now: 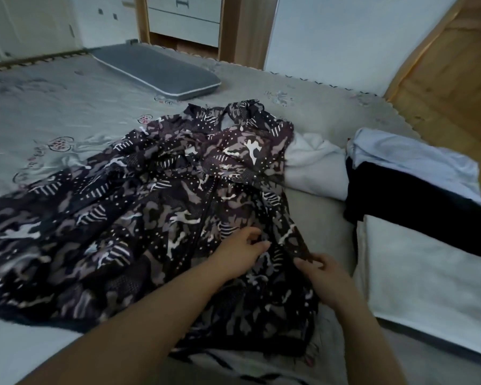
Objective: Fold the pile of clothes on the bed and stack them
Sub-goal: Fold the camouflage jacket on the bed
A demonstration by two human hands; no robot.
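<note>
Spread over the middle of the bed, reaching toward its near edge: a dark patterned jacket, rumpled, zipper line running down the centre. Resting on the jacket near the zipper, the left hand, fingers loosely bent and touching the cloth, not clearly gripping. Just beside it, the right hand, thumb and fingers pinching the jacket's right front edge. Toward the right edge of the bed, a stack of folded clothes: a pale blue piece on top of a black piece. Between stack and jacket, a crumpled white garment, partly under the jacket. Nearer, at the right edge, a folded white piece. At the far edge, a flat grey pillow
</note>
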